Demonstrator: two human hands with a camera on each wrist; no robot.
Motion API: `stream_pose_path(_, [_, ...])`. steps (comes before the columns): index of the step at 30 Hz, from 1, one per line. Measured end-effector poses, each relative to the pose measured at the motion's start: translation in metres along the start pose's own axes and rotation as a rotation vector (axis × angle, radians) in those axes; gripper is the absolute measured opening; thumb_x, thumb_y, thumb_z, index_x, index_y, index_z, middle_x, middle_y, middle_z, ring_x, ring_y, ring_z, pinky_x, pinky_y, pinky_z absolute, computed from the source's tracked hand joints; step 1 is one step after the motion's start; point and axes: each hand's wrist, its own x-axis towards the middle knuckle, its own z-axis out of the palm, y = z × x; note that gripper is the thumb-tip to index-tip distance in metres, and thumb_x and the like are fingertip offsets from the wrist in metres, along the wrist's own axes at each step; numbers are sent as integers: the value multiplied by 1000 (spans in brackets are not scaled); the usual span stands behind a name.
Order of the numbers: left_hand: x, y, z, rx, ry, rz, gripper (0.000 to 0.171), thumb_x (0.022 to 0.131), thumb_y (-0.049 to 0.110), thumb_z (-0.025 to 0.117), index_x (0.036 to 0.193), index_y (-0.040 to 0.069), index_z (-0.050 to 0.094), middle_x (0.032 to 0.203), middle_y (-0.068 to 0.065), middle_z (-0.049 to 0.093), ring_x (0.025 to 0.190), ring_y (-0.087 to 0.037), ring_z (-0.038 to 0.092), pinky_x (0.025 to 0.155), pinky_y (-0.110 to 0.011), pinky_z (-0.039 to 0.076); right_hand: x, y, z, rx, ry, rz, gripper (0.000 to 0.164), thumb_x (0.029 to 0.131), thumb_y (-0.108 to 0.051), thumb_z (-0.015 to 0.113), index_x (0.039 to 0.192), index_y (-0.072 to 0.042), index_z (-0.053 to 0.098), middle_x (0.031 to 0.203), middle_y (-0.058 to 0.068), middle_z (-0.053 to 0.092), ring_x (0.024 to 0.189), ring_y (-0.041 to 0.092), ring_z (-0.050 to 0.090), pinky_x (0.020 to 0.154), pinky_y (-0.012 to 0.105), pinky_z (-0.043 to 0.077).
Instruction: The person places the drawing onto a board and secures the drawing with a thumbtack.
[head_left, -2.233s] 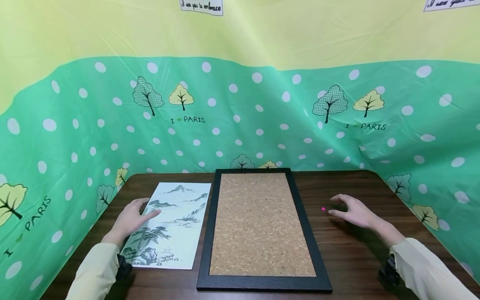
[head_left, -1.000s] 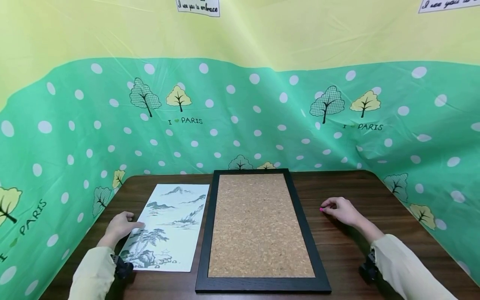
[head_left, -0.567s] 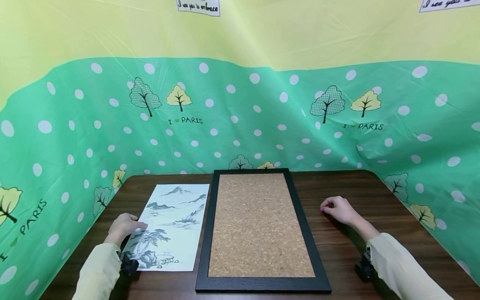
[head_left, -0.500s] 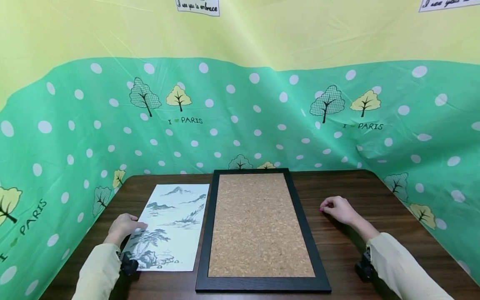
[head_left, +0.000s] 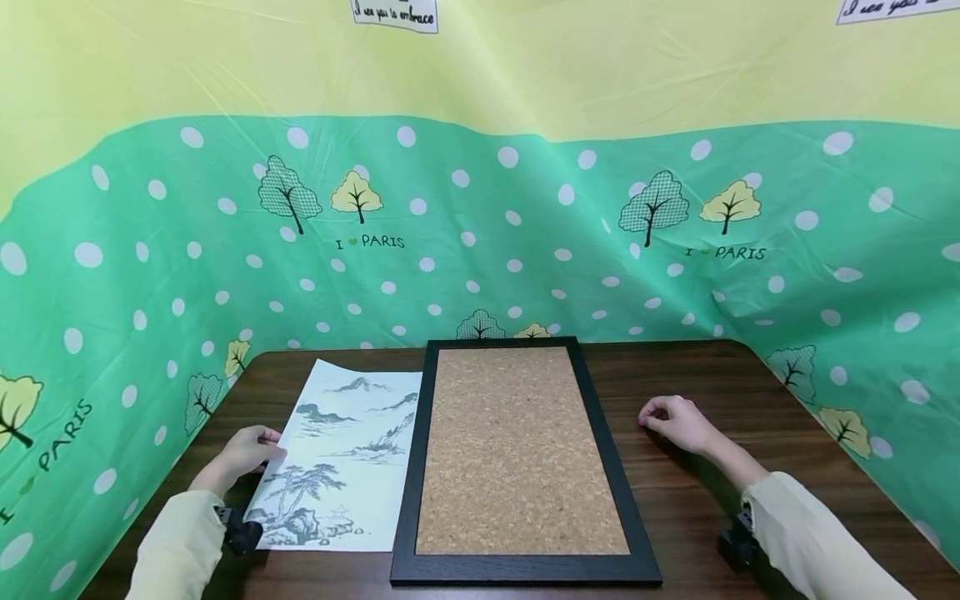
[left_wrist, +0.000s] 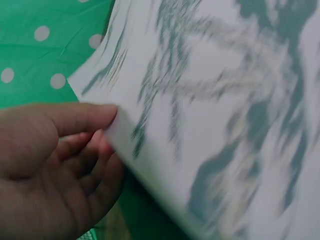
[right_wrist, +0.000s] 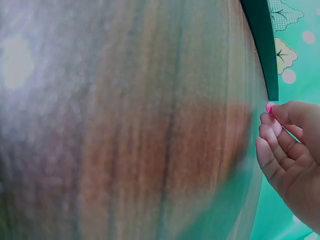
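Note:
My left hand (head_left: 243, 454) pinches the left edge of a white paper sheet (head_left: 375, 492) printed with a grey-green mountain and pine landscape. In the left wrist view, thumb and fingers clasp the sheet (left_wrist: 165, 125) from both sides, and its edge is lifted and bent. The sheet's right side lies along the frame of a cork board (head_left: 517, 450) with a black border. Over the table to the right of the board, my right hand (head_left: 678, 423) holds a small pink push pin (right_wrist: 270, 108) between thumb and fingertip; its point is hidden.
The dark brown wooden table (head_left: 705, 533) carries the board in its middle. A green and yellow printed cloth (head_left: 525, 208) hangs behind and at both sides of the table. Black wrist cameras (head_left: 738, 542) sit under both cream sleeves (head_left: 817, 525).
The right hand has closed on the pink push pin from the table. The left hand has gripped the paper's edge, lifted it and shifted the sheet slightly right towards the board.

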Motion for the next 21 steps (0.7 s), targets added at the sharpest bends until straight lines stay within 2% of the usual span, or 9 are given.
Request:
stream_pose_path(3, [0, -2, -3, -47, -63, 26, 32, 80, 2, 58, 105, -14, 44, 90, -19, 53, 77, -22, 55, 64, -36, 50, -1, -1, -1, 14, -2, -3, 8, 86, -1, 58, 83, -3, 65, 79, 2, 62, 72, 13, 53, 62, 26, 45])
stream_pose_path(6, [-3, -3, -6, -77, -96, 38, 31, 81, 0, 57, 106, -14, 43, 89, -16, 52, 74, -20, 55, 63, -35, 50, -1, -2, -2, 27, -9, -4, 8, 85, -2, 57, 84, -3, 65, 78, 2, 61, 69, 12, 51, 60, 25, 45])
stream_pose_path(12, [-7, -7, -16, -143, -127, 66, 32, 85, 2, 56, 110, -12, 42, 90, -14, 52, 75, -20, 55, 64, -35, 49, -1, -3, -4, 44, -25, -19, 7, 85, -2, 57, 85, -2, 64, 76, 3, 60, 64, 11, 48, 55, 24, 43])
stream_pose_path(17, [-1, -19, -31, -187, -146, 66, 36, 86, 13, 59, 113, -4, 42, 93, -9, 54, 77, -17, 57, 66, -33, 50, -1, -7, -6, 44, -22, -38, 8, 85, -1, 56, 85, -2, 64, 77, 4, 60, 64, 11, 48, 54, 24, 43])
stream_pose_path(21, [-7, -16, -46, -256, -156, 110, 37, 87, 12, 57, 114, -7, 40, 92, -5, 55, 77, -15, 58, 67, -33, 50, -2, -9, -8, 28, -15, -43, 8, 85, -1, 56, 84, -2, 64, 77, 4, 61, 65, 11, 48, 55, 23, 43])
